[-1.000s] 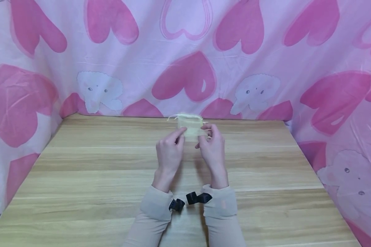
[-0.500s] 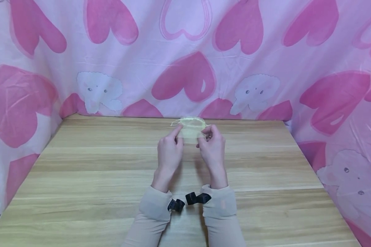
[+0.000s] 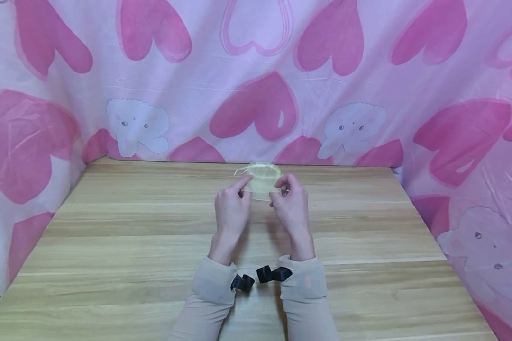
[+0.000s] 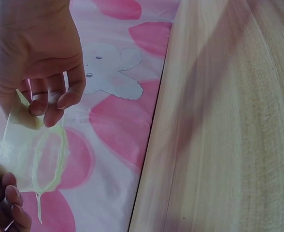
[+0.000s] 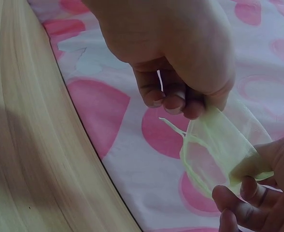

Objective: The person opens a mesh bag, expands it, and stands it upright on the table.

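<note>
A pink and white fabric backdrop printed with large hearts and pale animal figures (image 3: 256, 85) hangs behind and along both sides of a light wood-grain surface (image 3: 123, 227). Two beige sleeves (image 3: 209, 303) reach in over the surface from the near edge. The left hand (image 3: 232, 208) has its grip pinched, thumb against fingers, on one side of a small, sheer, pale yellow fabric pouch (image 3: 262, 182); the right hand (image 3: 291, 206) pinches the opposite side. The pouch is held between the hands, towards the far edge of the surface, its corded end pointing away from the person. A small black device (image 3: 243, 282) sits at each sleeve cuff. A thin pale yellow drawstring (image 3: 240, 171) rings the pouch's mouth in a rounded oval, a loose end sticking out sideways.
</note>
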{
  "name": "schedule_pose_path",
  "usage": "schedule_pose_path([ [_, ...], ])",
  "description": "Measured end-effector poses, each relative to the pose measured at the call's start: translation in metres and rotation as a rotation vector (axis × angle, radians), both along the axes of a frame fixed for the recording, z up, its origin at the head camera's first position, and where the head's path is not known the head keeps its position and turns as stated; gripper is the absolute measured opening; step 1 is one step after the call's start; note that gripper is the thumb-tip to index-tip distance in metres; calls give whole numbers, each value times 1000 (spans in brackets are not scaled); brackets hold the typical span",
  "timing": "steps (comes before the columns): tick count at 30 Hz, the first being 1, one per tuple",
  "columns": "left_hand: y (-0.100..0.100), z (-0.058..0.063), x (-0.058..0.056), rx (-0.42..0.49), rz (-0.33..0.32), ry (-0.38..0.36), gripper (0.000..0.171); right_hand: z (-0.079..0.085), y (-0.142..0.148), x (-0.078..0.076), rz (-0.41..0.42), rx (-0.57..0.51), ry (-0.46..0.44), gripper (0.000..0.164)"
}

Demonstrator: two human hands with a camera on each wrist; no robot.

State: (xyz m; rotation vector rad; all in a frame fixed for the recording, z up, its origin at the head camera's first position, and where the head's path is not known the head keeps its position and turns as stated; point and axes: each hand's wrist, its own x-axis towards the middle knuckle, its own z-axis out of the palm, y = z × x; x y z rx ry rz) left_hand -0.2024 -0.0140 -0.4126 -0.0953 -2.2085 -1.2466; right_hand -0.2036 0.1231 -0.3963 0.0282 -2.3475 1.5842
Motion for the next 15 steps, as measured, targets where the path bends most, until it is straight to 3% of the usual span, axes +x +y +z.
schedule_pose_path([
  [11, 0, -2, 0, 14, -10, 18, 32, -2, -1, -2, -12, -53, 48, 19],
  [15, -1, -2, 0, 23, -33, 11, 33, -4, 0, -2, -19, 66, 100, 21],
])
